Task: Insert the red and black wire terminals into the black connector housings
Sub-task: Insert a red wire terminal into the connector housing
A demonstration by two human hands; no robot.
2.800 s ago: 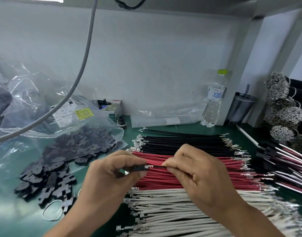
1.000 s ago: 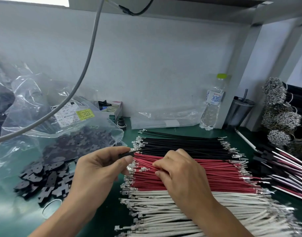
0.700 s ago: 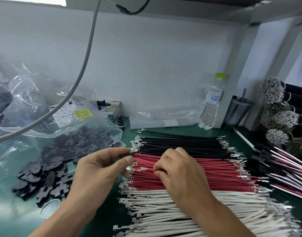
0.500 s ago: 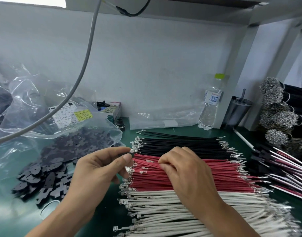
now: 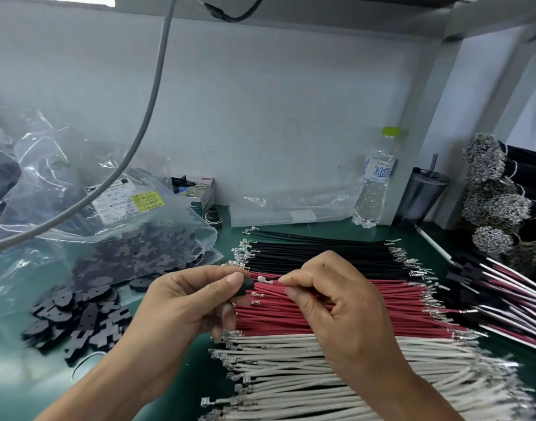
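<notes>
Pinching black connector housing (image 5: 244, 287) in left hand (image 5: 193, 302), opening rightward | right hand (image 5: 336, 302) fingertips clamp red wire (image 5: 268, 281), terminal aimed at it, frame centre.

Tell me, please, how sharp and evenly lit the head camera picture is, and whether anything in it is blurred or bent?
Head view: lighting is soft and even, with a blown-out patch at the top left edge; glare streaks the plastic bag; the white wires and loose black housings smear toward the lower edges; the wide lens bows the grey cable; both hands, left hand and right hand, are fairly sharp.
</notes>
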